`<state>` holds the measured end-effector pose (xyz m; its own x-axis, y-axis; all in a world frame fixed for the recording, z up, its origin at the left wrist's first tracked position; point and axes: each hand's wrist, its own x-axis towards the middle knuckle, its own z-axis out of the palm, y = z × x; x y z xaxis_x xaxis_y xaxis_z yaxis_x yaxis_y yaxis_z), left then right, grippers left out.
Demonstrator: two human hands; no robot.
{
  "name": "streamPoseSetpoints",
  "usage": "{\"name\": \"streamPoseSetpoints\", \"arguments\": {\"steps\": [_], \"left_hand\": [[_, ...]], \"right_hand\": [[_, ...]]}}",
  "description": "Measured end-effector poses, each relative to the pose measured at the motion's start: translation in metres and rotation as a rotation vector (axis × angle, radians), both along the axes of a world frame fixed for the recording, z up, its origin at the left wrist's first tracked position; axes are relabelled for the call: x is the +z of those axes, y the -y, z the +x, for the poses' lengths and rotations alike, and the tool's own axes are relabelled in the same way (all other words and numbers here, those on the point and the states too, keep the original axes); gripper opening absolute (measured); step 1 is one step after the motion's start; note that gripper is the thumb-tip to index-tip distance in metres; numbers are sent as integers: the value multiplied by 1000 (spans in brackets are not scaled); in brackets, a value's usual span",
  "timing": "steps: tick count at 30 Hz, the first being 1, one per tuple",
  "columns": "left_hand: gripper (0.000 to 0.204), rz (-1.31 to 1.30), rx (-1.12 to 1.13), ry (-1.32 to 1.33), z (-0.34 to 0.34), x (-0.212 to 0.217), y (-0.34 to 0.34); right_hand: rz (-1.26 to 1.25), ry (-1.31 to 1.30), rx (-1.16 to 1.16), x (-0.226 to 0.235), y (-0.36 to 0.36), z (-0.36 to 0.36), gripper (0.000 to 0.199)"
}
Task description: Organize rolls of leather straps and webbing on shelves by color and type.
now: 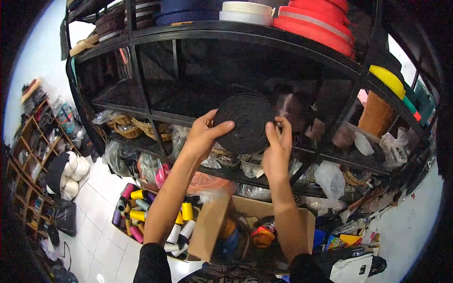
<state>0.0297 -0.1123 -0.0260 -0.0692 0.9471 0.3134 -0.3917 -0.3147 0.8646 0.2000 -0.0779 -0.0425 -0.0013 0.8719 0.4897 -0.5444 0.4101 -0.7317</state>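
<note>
The roll is sitting between the left hand and right hand, both pinching its edge. Spools are lying below the left.

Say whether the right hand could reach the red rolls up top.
Probably not at present: the right hand is busy holding the black roll, though nothing visible covers the red rolls.

- Black shelving rack, upper tier: rolls of blue strap, white strap and red strap.
- Lower tier: wicker baskets, a clear plastic bag.
- White tiled floor: open cardboard box beside coloured thread cones.
</note>
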Motion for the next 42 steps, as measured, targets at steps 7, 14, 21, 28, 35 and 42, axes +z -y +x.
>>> {"name": "streamPoseSetpoints", "arguments": {"steps": [7, 14, 21, 28, 35, 42], "left_hand": [[52, 26, -31, -188, 33, 6, 23], [49, 18, -204, -373, 91, 31, 46], [54, 150, -311, -469, 152, 52, 54], [62, 244, -390, -623, 207, 67, 63], [70, 384, -452, -727, 246, 75, 61], [66, 345, -415, -755, 262, 67, 66]], "right_hand": [[235, 257, -194, 15, 25, 45, 37], [402, 675, -224, 47, 59, 128, 35], [416, 853, -159, 61, 90, 201, 45], [412, 910, -129, 73, 113, 251, 44], [519, 1021, -110, 80, 118, 291, 45], [495, 984, -155, 76, 118, 304, 34]]}}
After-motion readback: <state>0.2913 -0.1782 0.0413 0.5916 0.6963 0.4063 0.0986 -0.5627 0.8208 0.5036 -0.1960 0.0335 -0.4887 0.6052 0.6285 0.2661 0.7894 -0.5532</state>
